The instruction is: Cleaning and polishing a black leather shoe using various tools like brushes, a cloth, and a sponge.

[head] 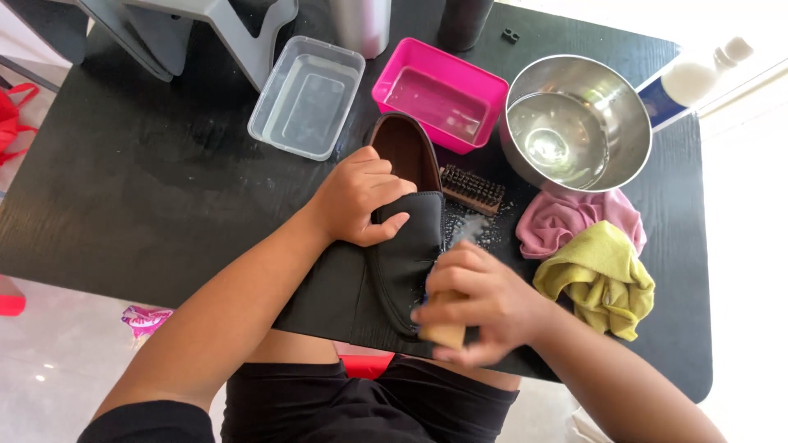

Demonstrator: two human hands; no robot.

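We're scrubbing the shoe: black loafer, brown lining, lying at the near edge of the table, toe towards us, heel opening towards the tubs.

Left hand is curled over the shoe's throat, fingers hooked into the opening, thumb across the vamp, clamping it down. Right hand is closed around a tan sponge, pressed on the shoe's toe end at its right side; the hand is motion-blurred, and something blue shows at the fingers that we can't identify.

Doing it well, as we judge it:
- keep the left grip firm so the shoe doesn't skate off the near edge
- short strokes, light pressure
- keep water out of the brown lining

Suds or grit lie on the table just right of the shoe.

Containers, all relative to the shoe:
- clear tub, beyond it to the left: looks like shallow clear water, hard to be sure
- pink tub, just beyond the heel: shallow water
- steel bowl, beyond to the right: some water at the bottom, shiny

Brush sits just right of the heel, bristles up. Pink cloth and yellow cloth are bunched to the right, touching each other. White bottle lies beyond the bowl.
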